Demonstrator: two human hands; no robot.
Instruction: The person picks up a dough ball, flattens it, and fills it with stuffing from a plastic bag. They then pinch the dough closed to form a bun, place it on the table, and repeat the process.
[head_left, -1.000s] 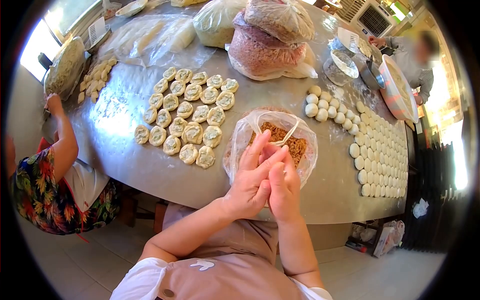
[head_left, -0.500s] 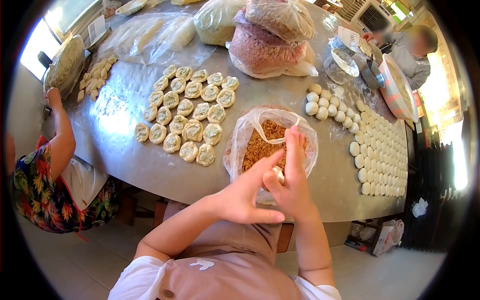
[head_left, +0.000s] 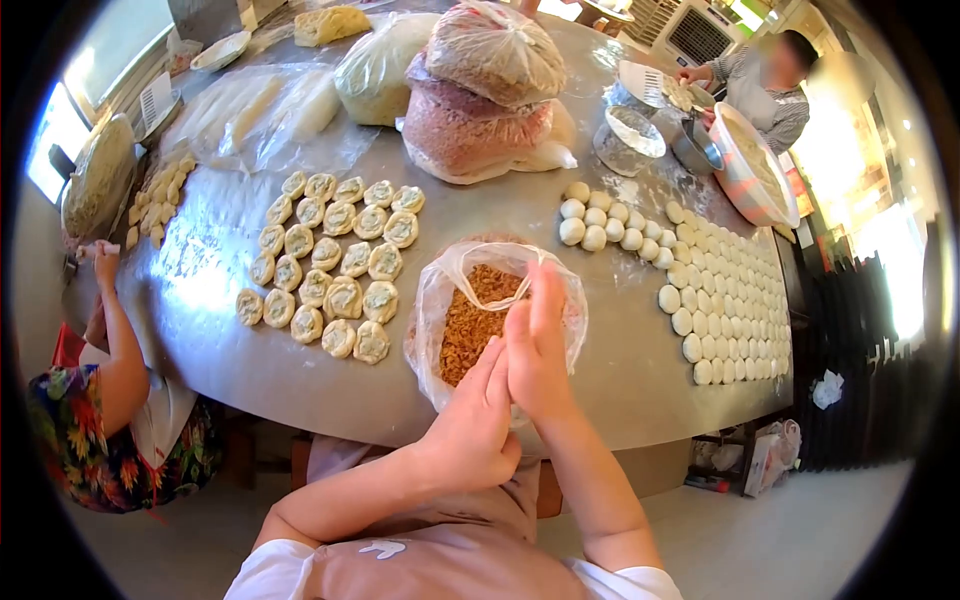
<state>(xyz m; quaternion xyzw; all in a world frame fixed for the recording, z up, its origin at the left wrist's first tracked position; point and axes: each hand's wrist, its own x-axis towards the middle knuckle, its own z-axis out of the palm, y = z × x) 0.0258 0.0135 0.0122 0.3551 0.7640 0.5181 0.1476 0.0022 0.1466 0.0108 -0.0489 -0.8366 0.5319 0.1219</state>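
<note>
My left hand (head_left: 468, 430) and my right hand (head_left: 540, 350) press palm to palm over the front edge of the steel table (head_left: 620, 400). Half a second ago a small white piece of dough showed in my right hand; now the palms hide it. Just behind my hands sits an open plastic bag (head_left: 428, 345) with brown crumbly filling (head_left: 468, 325) inside. Left of the bag lie rows of dough rounds (head_left: 342, 297) topped with a pale green-flecked filling. To the right are many smooth white dough balls (head_left: 715, 300) in close rows.
Tied bags of pinkish filling (head_left: 480, 130) are stacked behind the open bag. A metal bowl of flour (head_left: 630, 140) and a large basin (head_left: 760, 175) stand at the back right. One co-worker (head_left: 125, 420) is at the left edge, another (head_left: 765, 95) at the far right.
My hands have closed together, covering the dough that showed before. The view has shifted, so the table's things appear further left. The left co-worker's hand has moved away from the tilted basin.
</note>
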